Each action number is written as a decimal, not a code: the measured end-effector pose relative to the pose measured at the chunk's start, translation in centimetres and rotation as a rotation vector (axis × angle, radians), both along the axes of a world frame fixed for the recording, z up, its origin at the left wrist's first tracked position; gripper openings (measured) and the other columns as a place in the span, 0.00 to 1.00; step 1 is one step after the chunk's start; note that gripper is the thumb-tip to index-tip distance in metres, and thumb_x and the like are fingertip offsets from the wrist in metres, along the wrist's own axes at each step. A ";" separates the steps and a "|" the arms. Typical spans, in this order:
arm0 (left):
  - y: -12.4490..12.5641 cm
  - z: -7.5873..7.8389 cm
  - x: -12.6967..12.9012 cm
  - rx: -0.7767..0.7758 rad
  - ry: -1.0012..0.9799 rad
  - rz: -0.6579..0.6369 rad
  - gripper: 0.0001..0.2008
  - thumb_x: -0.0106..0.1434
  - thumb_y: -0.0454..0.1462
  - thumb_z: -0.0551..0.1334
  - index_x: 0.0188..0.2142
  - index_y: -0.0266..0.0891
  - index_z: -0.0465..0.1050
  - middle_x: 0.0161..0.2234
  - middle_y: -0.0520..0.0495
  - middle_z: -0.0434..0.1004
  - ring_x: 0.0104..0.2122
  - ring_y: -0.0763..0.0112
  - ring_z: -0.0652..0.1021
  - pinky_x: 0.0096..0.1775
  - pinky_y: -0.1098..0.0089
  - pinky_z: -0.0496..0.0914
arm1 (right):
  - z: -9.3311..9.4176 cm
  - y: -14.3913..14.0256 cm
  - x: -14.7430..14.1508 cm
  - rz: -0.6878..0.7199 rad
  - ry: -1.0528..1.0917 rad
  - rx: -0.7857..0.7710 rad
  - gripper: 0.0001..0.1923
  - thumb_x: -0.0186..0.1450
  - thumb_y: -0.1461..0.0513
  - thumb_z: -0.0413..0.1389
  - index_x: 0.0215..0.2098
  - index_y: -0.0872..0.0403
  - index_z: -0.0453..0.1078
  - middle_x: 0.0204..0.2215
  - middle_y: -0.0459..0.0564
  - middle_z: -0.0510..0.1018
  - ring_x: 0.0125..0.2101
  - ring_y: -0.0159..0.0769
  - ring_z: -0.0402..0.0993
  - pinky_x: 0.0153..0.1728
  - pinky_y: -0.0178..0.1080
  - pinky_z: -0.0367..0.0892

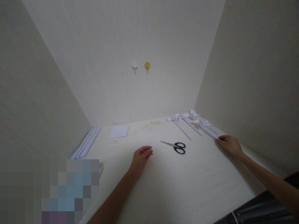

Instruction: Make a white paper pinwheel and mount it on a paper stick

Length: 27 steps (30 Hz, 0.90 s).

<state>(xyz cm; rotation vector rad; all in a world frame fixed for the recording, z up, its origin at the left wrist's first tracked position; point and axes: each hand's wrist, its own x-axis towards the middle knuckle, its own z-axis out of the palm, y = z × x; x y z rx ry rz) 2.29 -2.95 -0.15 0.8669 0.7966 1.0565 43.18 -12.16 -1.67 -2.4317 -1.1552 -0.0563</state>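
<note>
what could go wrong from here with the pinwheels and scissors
The right hand holds one white pinwheel by its stick, its head beside the other pinwheels: the heads might catch or bend. The scissors lie between the hands, tip near the left hand, so that hand could get pricked.

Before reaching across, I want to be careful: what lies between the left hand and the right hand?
The head view shows scissors on the table between left hand and right hand, blades pointing leftward.
</note>
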 end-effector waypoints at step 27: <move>-0.1 0.1 0.1 0.018 0.007 -0.005 0.12 0.35 0.34 0.69 0.23 0.33 0.74 0.21 0.50 0.73 0.22 0.78 0.72 0.31 0.76 0.67 | 0.3 0.0 0.1 -0.034 -0.005 -0.067 0.16 0.54 0.54 0.51 0.33 0.57 0.73 0.33 0.56 0.77 0.34 0.46 0.73 0.29 0.38 0.65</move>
